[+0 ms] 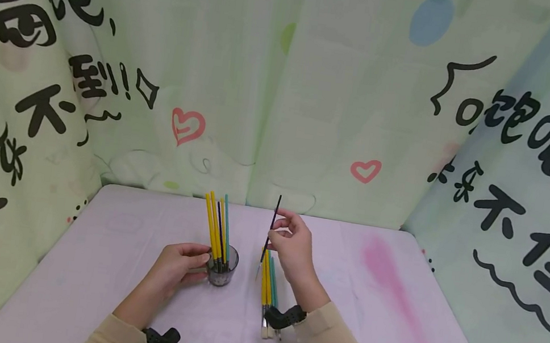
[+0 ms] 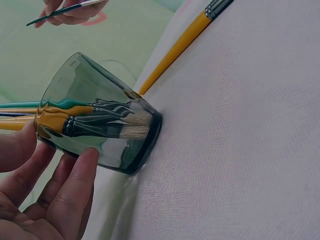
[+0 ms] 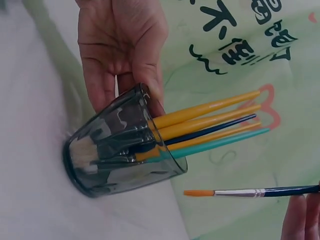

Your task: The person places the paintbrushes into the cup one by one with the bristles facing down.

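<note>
A clear, grey-tinted glass (image 1: 227, 277) stands on the table, my left hand (image 1: 176, 265) gripping its left side between thumb and fingers. Inside it lean several paintbrushes (image 3: 210, 107) with yellow, dark blue and teal handles, bristles down against the base. To the right of the glass, my right hand (image 1: 296, 248) pinches a slim dark blue paintbrush (image 3: 240, 192) by its handle. That brush points its orange bristles downward, and its metal ferrule is silver. Below the right hand, more paintbrushes (image 1: 267, 288) with yellow and teal handles lie side by side, bristles toward me.
A pale pink cloth (image 1: 342, 294) covers the table, with a brighter pink streak (image 1: 394, 289) on the right. Light green curtains (image 1: 235, 75) printed with black characters and hearts hang behind and at both sides. Each wrist wears a black camera band (image 1: 162, 339).
</note>
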A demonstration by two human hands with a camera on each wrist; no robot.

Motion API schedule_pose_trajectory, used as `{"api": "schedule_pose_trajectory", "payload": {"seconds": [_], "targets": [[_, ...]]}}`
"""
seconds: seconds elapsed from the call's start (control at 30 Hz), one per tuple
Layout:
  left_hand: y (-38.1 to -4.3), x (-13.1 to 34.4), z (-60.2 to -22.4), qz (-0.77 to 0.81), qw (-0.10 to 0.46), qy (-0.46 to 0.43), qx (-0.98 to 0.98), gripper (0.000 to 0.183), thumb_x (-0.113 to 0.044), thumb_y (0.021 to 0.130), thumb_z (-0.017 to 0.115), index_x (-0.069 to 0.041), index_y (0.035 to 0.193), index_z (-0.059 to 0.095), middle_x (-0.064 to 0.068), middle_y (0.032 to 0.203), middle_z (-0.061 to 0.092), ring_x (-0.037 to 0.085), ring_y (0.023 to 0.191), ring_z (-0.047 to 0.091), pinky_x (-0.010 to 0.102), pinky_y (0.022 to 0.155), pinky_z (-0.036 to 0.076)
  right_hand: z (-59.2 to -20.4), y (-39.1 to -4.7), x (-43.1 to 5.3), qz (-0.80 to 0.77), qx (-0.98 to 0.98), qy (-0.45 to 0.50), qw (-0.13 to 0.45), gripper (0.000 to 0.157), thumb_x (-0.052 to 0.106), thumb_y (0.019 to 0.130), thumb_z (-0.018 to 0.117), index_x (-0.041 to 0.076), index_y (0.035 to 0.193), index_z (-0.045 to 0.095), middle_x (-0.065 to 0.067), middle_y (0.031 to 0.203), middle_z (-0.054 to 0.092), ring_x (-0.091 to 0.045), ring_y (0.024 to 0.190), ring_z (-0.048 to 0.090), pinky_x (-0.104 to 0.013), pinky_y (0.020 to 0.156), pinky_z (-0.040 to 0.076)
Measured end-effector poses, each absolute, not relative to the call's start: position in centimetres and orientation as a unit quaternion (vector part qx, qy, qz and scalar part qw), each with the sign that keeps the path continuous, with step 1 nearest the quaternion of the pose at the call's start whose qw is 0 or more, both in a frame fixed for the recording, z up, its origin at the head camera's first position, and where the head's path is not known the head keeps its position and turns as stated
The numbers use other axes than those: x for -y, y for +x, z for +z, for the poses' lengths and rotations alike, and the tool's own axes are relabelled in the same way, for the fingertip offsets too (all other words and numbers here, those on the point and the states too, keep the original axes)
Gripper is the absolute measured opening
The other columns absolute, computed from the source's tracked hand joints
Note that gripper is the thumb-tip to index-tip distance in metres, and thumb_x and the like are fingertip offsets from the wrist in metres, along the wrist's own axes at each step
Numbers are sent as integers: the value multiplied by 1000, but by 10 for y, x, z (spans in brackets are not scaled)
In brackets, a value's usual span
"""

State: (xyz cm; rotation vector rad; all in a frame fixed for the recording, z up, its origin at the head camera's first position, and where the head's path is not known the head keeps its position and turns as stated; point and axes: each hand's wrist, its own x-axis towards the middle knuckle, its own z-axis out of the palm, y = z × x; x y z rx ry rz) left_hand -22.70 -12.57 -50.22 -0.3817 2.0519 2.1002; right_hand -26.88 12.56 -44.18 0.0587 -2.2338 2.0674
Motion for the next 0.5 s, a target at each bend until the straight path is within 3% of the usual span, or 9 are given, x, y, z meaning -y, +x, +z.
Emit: {"api": "schedule_pose_trajectory", "payload": {"seconds": [0.5], "targets": [[-227, 126, -505, 714, 86, -123, -684, 29, -7, 101, 75, 2, 129, 75, 20, 124, 75, 22, 100, 76, 39, 85, 70, -440, -276, -88, 755, 649, 50, 87, 48, -13, 93, 67, 9, 135, 63, -7, 101, 60, -14, 77, 65, -27, 67, 67]]}}
